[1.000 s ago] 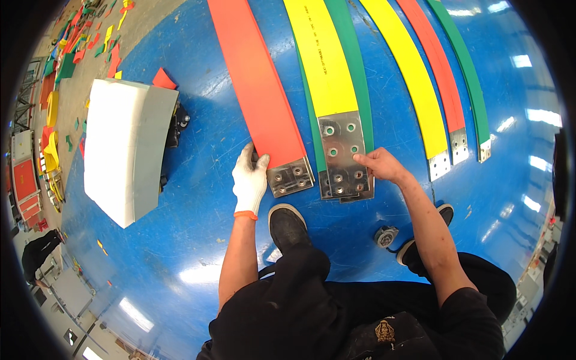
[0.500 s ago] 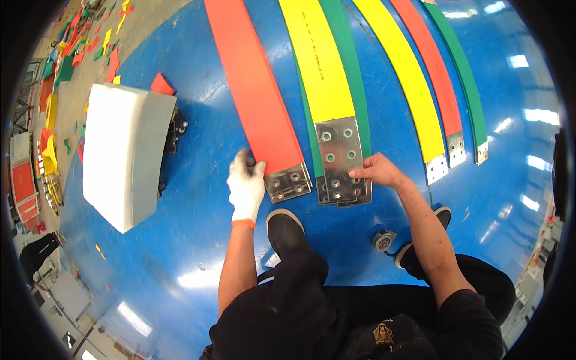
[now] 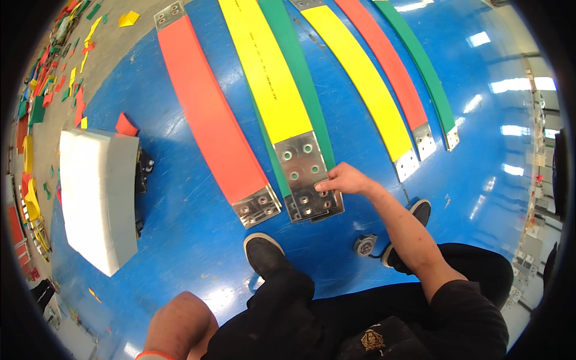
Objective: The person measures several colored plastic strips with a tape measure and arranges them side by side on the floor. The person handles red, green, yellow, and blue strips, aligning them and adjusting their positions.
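Note:
My right hand point(image 3: 344, 180), bare, pinches the right edge of the drilled metal end of a yellow-sleeved busbar point(image 3: 298, 165). That bar lies over green-sleeved busbars point(image 3: 300, 78), whose metal ends show partly beneath it. Left of them, a red-sleeved busbar point(image 3: 210, 126) rests on the blue floor with bare, drilled ends. My left forearm point(image 3: 182, 321) is bent back at the lower left, with only an orange cuff edge showing; the hand itself is out of the picture.
A white curved-looking box point(image 3: 99, 198) stands at left. More yellow point(image 3: 360, 78), red point(image 3: 393, 72) and green point(image 3: 429, 72) busbars lie at right. A round metal device point(image 3: 365, 245) sits by my right shoe point(image 3: 420, 211). Coloured scraps point(image 3: 75, 78) litter the far left.
My gloved left hand has left the red busbar's end and swung back out of the picture. The right hand keeps its pinch on the yellow busbar. The view has shifted.

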{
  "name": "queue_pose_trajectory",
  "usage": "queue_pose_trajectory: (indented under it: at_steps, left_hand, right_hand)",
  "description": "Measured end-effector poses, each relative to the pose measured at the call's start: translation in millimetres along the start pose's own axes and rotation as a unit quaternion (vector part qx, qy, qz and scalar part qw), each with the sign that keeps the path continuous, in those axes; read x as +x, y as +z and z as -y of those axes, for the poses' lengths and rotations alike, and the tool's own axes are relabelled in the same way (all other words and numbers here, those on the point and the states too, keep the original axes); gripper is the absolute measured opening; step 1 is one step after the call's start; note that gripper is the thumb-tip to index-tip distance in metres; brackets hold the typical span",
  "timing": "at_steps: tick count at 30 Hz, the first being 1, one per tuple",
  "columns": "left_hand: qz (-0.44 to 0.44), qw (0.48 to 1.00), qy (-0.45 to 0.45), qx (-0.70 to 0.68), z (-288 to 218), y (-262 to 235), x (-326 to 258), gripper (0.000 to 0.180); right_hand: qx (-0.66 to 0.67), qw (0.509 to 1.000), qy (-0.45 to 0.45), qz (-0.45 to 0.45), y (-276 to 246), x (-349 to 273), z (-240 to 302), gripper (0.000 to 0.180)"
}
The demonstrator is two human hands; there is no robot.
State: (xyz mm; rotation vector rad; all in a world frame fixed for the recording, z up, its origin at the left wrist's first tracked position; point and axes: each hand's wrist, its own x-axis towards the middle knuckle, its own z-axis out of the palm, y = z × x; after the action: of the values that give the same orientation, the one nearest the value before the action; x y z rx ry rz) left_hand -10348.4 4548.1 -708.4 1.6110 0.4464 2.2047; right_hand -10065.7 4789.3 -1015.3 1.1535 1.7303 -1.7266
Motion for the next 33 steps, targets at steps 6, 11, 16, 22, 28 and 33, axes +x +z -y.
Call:
queue_pose_trajectory:
  at_steps: [6, 11, 16, 22, 28, 33]
  left_hand:
    - [-0.009, 1.000, -0.005, -0.009, 33.5, 1.1, -10.4, 0.019]
    - [-0.010, 1.000, -0.011, -0.011, 38.8, -4.1, -7.1, 0.019]
    - [-0.011, 1.000, -0.016, 0.003, 38.1, -0.2, -9.1, 0.019]
    - [-0.014, 1.000, -0.012, 0.001, 42.3, -2.3, -6.0, 0.019]
    - [-0.012, 1.000, -0.016, 0.007, 40.5, -3.1, -2.3, 0.019]
    - [-0.015, 1.000, -0.012, 0.004, 43.7, -8.9, -1.1, 0.019]
  right_hand:
    - [-0.029, 1.000, 0.003, -0.008, 0.9, 6.2, -9.2, 0.036]
    - [-0.057, 0.998, 0.014, -0.005, -1.0, 2.6, -2.9, 0.038]
    - [-0.073, 0.997, 0.037, 0.000, -2.3, 3.9, -2.3, 0.041]
    - [-0.066, 0.997, 0.030, 0.000, -1.2, 7.0, -7.6, 0.038]
    - [-0.064, 0.997, 0.034, -0.002, -1.3, 4.8, -4.0, 0.039]
    - [-0.076, 0.997, 0.010, -0.004, -2.2, 5.0, -3.0, 0.039]
